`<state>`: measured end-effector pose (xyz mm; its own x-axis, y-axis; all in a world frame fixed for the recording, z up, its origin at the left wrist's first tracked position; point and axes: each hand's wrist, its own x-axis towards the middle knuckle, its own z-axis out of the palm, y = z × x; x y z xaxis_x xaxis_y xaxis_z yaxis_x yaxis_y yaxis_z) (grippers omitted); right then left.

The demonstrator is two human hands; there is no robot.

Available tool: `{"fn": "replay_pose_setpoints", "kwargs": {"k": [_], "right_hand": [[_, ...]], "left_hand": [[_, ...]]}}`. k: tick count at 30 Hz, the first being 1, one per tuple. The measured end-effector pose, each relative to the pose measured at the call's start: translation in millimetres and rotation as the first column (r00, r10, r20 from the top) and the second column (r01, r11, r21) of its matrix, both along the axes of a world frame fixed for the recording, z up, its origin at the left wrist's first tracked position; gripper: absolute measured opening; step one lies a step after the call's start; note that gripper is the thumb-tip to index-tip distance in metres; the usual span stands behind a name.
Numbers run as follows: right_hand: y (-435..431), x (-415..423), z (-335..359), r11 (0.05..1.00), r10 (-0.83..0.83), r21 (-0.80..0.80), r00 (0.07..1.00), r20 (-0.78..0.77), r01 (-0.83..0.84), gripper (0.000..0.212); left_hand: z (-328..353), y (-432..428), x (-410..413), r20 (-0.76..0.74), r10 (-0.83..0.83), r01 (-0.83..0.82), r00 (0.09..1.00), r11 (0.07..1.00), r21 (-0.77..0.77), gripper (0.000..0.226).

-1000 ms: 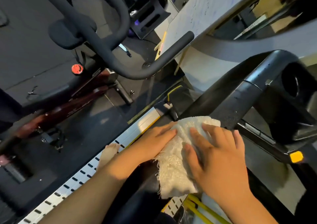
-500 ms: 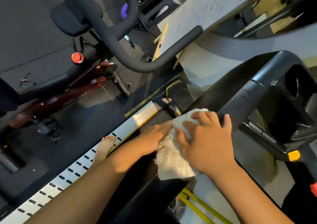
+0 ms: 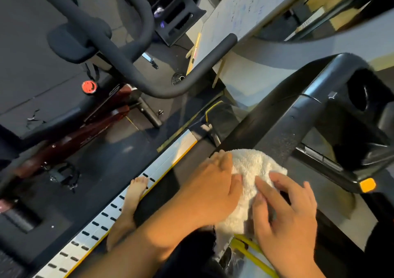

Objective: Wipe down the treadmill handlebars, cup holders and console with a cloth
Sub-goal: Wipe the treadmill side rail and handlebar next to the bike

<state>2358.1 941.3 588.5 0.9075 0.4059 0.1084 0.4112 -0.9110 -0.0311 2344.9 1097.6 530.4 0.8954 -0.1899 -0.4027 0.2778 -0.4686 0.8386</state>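
Both hands press the fluffy white cloth onto the black treadmill handlebar. Left hand and right hand fingers lie flat and spread, not gripping. The bar runs up and right, away from them.

Both hands pressed a white cloth onto the treadmill handlebar.

The left hand lay flat on the cloth's near-left side, and the right hand spread its fingers over the right edge. A bare foot rested on the slotted side rail. To the left stood an exercise bike with a red knob.
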Motion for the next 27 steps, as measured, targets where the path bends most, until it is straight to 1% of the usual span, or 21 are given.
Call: {"fn": "replay_pose_setpoints", "kwargs": {"k": [3, 4, 6, 8, 10, 12, 13, 15, 16, 18, 20, 21, 23, 25, 26, 27], "right_hand": [[4.4, 22.6, -6.6, 0.996, -0.024, 0.083, 1.0, -0.009, 0.025, 0.035], [5.4, 26.6, -9.3, 0.994, -0.028, 0.105, 1.0, 0.0, 0.028, 0.035], [-0.6, 19.7, -12.3, 0.991, -0.034, 0.13, 0.999, -0.002, 0.034, 0.037], [-12.7, 1.3, -14.1, 0.985, -0.052, 0.165, 0.998, -0.03, 0.056, 0.04], [-22.0, -4.2, -22.7, 0.965, -0.046, 0.254, 0.997, -0.055, 0.059, 0.042], [-24.6, -3.2, -35.6, 0.931, -0.046, 0.36, 0.998, -0.04, 0.058, 0.042], [-23.7, -3.2, -40.3, 0.904, -0.058, 0.422, 0.998, -0.036, 0.068, 0.043], [-21.6, -11.3, -47.8, 0.827, -0.092, 0.548, 0.991, -0.096, 0.13, 0.048], [-23.1, -16.7, -52.9, 0.779, -0.108, 0.604, 0.985, -0.136, 0.169, 0.05], [-28.8, -23.5, -68.8, 0.669, -0.11, 0.704, 0.968, -0.226, 0.24, 0.05], [-32.9, -25.0, -79.5, 0.546, -0.061, 0.772, 0.935, -0.351, 0.325, 0.055], [-33.7, -24.5, -82.7, 0.498, -0.041, 0.802, 0.933, -0.358, 0.33, 0.056], [-34.5, -23.3, -88.4, 0.406, -0.001, 0.848, 0.928, -0.372, 0.341, 0.051], [-34.8, -10.1, -92.1, 0.386, 0.094, 0.856, 0.909, -0.407, 0.344, 0.05], [-37.1, 0.7, -94.6, 0.37, 0.152, 0.859, 0.889, -0.433, 0.355, 0.053], [-38.4, 11.5, -98.5, 0.297, 0.186, 0.881, 0.883, -0.431, 0.368, 0.058]], "left_hand": [[-10.5, 0.3, 33.3, -0.058, 0.067, -0.072, 0.996, 0.993, -0.094, 0.053], [-11.4, -0.2, 40.0, -0.055, 0.09, -0.095, 0.994, 0.991, -0.096, 0.05], [-2.3, -5.1, 35.8, 0.0, 0.09, -0.09, 0.996, 0.996, -0.008, 0.045], [11.3, -14.3, 18.4, 0.056, 0.086, -0.09, 0.995, 0.994, 0.057, 0.05], [14.8, -20.8, 13.8, 0.047, 0.121, -0.125, 0.992, 0.988, 0.087, 0.057], [6.5, -24.0, 32.3, 0.068, 0.202, -0.21, 0.977, 0.969, 0.128, 0.066], [3.2, -25.3, 43.5, 0.105, 0.188, -0.205, 0.977, 0.96, 0.189, 0.069], [4.9, -32.2, 55.3, 0.177, 0.077, -0.137, 0.981, 0.924, 0.358, 0.073], [7.9, -39.2, 53.7, 0.206, 0.039, -0.127, 0.978, 0.891, 0.437, 0.075], [20.4, -56.8, 36.7, 0.284, -0.009, -0.162, 0.959, 0.805, 0.571, 0.079], [28.0, -79.5, 13.5, 0.386, -0.108, -0.195, 0.916, 0.722, 0.664, 0.073], [28.2, -89.1, 6.1, 0.414, -0.151, -0.202, 0.897, 0.695, 0.69, 0.07], [28.2, -96.8, 7.5, 0.415, -0.216, -0.188, 0.884, 0.648, 0.738, 0.067], [28.8, -98.4, 25.8, 0.381, -0.31, -0.166, 0.871, 0.544, 0.823, 0.067], [31.6, -101.1, 36.1, 0.358, -0.347, -0.149, 0.867, 0.504, 0.851, 0.07], [32.6, -105.2, 44.6, 0.331, -0.373, -0.12, 0.867, 0.489, 0.864, 0.074]]}}
